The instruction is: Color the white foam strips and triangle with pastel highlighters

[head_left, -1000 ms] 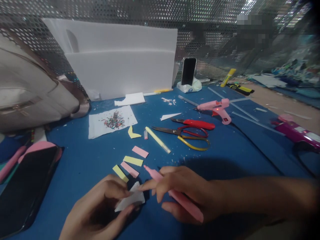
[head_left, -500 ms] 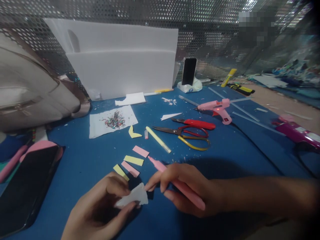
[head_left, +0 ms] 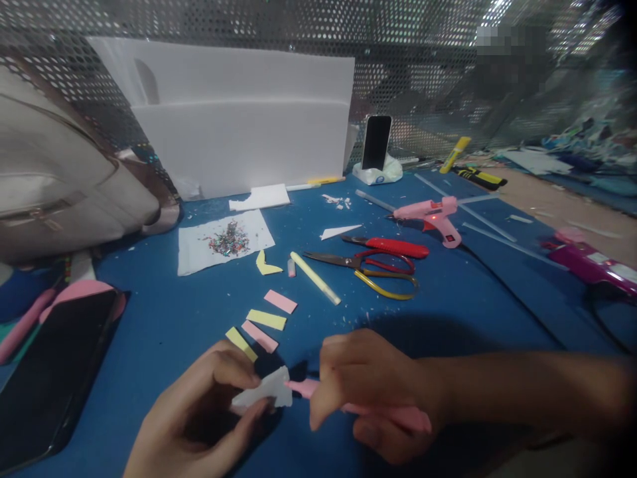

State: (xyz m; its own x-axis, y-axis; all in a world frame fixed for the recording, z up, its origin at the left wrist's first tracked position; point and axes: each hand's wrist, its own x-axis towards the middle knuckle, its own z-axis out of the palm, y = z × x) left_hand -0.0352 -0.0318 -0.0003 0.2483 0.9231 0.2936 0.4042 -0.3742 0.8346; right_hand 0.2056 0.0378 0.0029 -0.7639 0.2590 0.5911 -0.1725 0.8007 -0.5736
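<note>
Where my head camera looks past the work, a perforated metal wall point(head_left: 259, 23) spans the back of the room, full of glints and dim at upper right. Below it I see a blue table point(head_left: 169, 312), its top speckled with pale crumbs. A creased white panel point(head_left: 239, 139) stands upright near the back, beside a pale bag point(head_left: 70, 166) at the left edge. From the front come my left hand point(head_left: 194, 405), narrowed to a pinch, and my right hand point(head_left: 378, 372), curled shut. A dark phone point(head_left: 54, 378) lies at near left; farther back, a white sheet point(head_left: 192, 255) bears colored flecks. Toward the right lie a pink glue gun point(head_left: 425, 211) and scissors point(head_left: 348, 261). The right hand grips a pink marker point(head_left: 411, 418), its tip at the right edge of the small white piece point(head_left: 273, 387) that the left thumb and finger hold, just in front of pink and yellow strips point(head_left: 266, 320).
</note>
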